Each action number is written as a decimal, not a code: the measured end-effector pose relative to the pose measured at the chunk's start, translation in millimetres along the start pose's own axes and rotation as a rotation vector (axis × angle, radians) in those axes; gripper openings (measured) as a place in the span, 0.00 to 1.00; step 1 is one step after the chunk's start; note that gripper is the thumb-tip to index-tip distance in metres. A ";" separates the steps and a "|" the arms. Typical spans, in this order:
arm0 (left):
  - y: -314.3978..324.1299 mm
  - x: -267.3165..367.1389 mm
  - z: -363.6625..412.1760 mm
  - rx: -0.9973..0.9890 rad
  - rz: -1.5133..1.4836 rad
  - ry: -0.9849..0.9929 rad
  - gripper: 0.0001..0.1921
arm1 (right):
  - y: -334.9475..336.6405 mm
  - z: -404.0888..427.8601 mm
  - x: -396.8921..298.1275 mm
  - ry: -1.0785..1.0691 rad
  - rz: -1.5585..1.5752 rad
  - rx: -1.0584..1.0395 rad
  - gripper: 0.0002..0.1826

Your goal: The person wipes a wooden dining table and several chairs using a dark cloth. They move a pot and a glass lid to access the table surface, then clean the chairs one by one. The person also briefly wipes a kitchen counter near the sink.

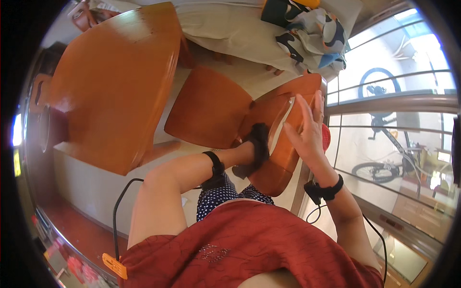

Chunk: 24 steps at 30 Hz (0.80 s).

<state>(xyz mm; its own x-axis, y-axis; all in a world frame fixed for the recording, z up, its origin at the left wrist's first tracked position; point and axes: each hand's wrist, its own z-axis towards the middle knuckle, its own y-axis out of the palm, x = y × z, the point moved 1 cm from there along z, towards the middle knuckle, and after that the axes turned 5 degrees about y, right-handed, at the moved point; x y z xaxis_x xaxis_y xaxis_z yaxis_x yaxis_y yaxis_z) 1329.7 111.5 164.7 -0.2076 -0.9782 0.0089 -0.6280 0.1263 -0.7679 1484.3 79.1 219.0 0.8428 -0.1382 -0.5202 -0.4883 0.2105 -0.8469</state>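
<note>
A reddish-brown wooden chair stands before me, its curved back with a long slot on the side nearest my right arm. Bunched around the fingers of my left hand is a black cloth, held against the lower part of the chair back. The cloth hides those fingers. My right hand lies at the top rail of the chair back, fingers stretched and thumb apart, holding nothing. Whether its whole palm touches the wood is unclear. Each arm wears a black strap with a cable.
A wooden table with a curved edge stands left of the chair. Patterned fabric lies on a covered seat or bed beyond. Barred glass panes close the right side, a bicycle behind them. A red object shows behind the chair back.
</note>
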 end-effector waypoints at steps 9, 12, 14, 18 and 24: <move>20.8 -35.4 66.8 0.515 -0.087 -0.452 0.20 | 8.9 -54.4 -37.4 0.177 0.051 -0.045 0.43; 24.6 -86.8 112.3 0.765 -0.420 -0.573 0.19 | 13.4 -55.4 -39.8 0.176 -0.001 -0.023 0.41; 22.2 -97.3 126.5 0.799 -0.917 -0.665 0.19 | 15.9 -58.0 -40.3 0.173 0.028 -0.014 0.40; 36.6 -98.9 137.8 0.761 -1.238 -0.579 0.20 | 18.5 -58.0 -37.7 0.169 0.241 0.034 0.33; 38.8 -67.9 95.5 1.137 -0.868 -0.187 0.18 | 18.4 -55.2 -32.0 0.156 0.177 0.042 0.28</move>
<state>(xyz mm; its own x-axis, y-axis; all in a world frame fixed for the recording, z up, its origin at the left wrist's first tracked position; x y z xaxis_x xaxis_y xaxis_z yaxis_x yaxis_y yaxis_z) 1391.1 167.1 73.2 0.0780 -0.6945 0.7152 0.4422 -0.6188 -0.6492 1435.8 33.9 214.0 0.6981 -0.2426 -0.6736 -0.6127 0.2845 -0.7374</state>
